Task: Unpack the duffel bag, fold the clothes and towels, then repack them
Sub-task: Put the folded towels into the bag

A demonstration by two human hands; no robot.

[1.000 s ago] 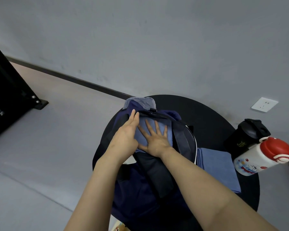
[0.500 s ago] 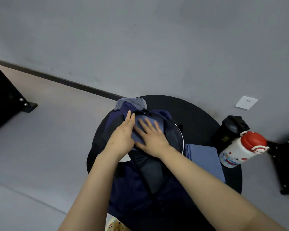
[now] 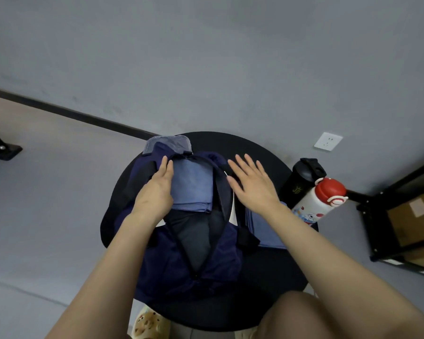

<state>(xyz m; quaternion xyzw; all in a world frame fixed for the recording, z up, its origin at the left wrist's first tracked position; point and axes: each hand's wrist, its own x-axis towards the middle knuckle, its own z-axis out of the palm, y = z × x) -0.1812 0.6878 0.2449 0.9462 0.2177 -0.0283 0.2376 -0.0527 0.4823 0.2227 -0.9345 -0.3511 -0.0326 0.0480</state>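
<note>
A navy duffel bag [image 3: 181,263] lies unzipped on a round black table [image 3: 267,277]. Inside its far end sits a folded blue cloth [image 3: 192,189], with dark fabric below it in the opening. My left hand [image 3: 157,189] rests with straight fingers on the bag's left rim, touching the cloth's edge. My right hand [image 3: 251,183] hovers flat with spread fingers over the bag's right rim, holding nothing. A second folded blue cloth [image 3: 264,228] lies on the table right of the bag, partly hidden by my right forearm. A grey cloth [image 3: 168,143] sticks out beyond the bag's far end.
A black bottle [image 3: 301,178] and a white bottle with a red cap [image 3: 321,201] stand at the table's right edge. A black shelf with a cardboard box [image 3: 414,216] is at the right. A wall socket [image 3: 328,141] is on the grey wall. My knee [image 3: 294,316] is at the bottom.
My right hand has lifted off the blue cloth in the bag and moved right over the bag's rim. My left hand stays at the left rim. The view shifted right.
</note>
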